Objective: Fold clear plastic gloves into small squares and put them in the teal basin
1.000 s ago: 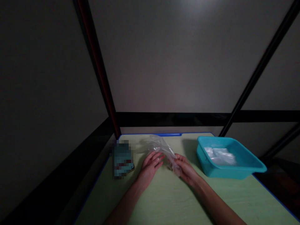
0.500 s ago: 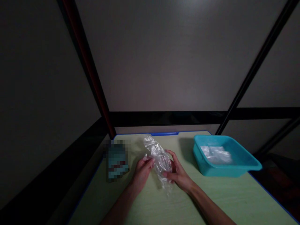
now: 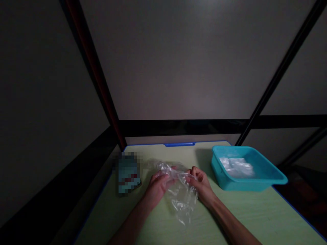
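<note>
A crumpled clear plastic bag (image 3: 182,197) is stretched between my two hands above the table, its loose end hanging toward me. My left hand (image 3: 157,187) grips it on one side, with the thumb on top and some fingers seen through the film. On the other side my right hand (image 3: 200,185) pinches the bag with curled fingers. Part of the plastic spreads out beyond the hands toward the back of the table.
The pale green table (image 3: 102,221) has a blue edge. To the right stands a turquoise plastic basin (image 3: 245,185) with folded clear plastic (image 3: 237,167) inside. A pixelated, blurred-out item (image 3: 128,173) lies at the left. Panelled walls rise behind.
The bag was bunched into a narrow strip and is now spread wider, hanging lower toward me. My right hand has moved slightly right and its fingers have curled.
</note>
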Tool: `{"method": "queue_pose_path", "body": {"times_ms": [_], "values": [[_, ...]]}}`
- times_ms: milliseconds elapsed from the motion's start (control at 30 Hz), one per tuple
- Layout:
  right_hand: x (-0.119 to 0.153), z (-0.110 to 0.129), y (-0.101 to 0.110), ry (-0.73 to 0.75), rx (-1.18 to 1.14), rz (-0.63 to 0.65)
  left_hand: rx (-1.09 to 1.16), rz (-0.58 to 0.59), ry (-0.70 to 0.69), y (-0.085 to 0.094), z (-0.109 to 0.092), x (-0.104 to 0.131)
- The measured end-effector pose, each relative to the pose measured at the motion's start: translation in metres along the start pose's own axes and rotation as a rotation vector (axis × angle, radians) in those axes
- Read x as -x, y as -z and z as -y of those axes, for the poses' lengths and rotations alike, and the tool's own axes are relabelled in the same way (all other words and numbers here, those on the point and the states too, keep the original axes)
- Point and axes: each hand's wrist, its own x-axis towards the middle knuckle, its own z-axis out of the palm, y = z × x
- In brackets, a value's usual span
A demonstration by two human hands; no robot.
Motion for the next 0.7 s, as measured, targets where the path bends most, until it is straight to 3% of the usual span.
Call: {"method": "queue_pose_path", "body": {"times_ms": [200,400,567,700], "values": [[-0.001,0.008,0.004,0.12,-0.052,-0.143,-0.008,-0.089,-0.027,0.009,-0.003,-0.006],[-0.005,0.005,0.012,0.218,0.033,-0.265,-0.068,-0.228,-0.152,0.015,-0.01,-0.011],[-0.005,-0.004,0.025,0.05,0.393,-0.278,-0.089,-0.254,-0.211,0.021,-0.003,-0.016],[-0.002,-0.005,0.032,-0.005,0.775,-0.25,-0.264,-0.291,-0.358,0.029,0.004,-0.021]]}}
